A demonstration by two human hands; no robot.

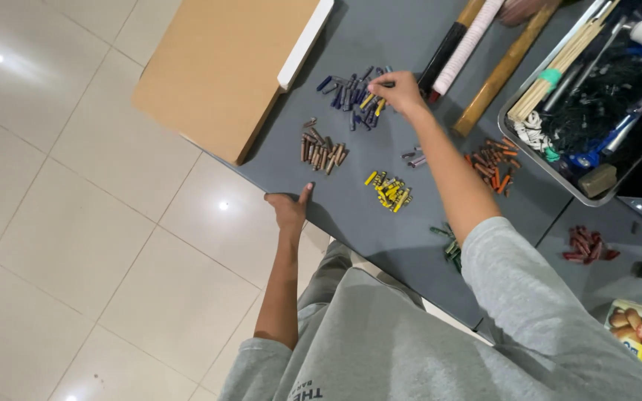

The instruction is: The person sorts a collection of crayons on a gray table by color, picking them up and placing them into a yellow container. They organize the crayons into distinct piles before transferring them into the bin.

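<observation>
My right hand reaches far, grip pinching small crayon at edge of blue crayon pile, a yellow piece just below the fingertips. My left hand clamps near edge of grey surface, thumb on top. Brown pile and yellow pile lie between the two hands.

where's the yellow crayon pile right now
In the head view the yellow crayon pile lies mid-table on the grey table, between the brown crayon pile and the right forearm.

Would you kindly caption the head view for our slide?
Right hand reaches into blue crayon pile; left hand grips grey table edge.
</observation>
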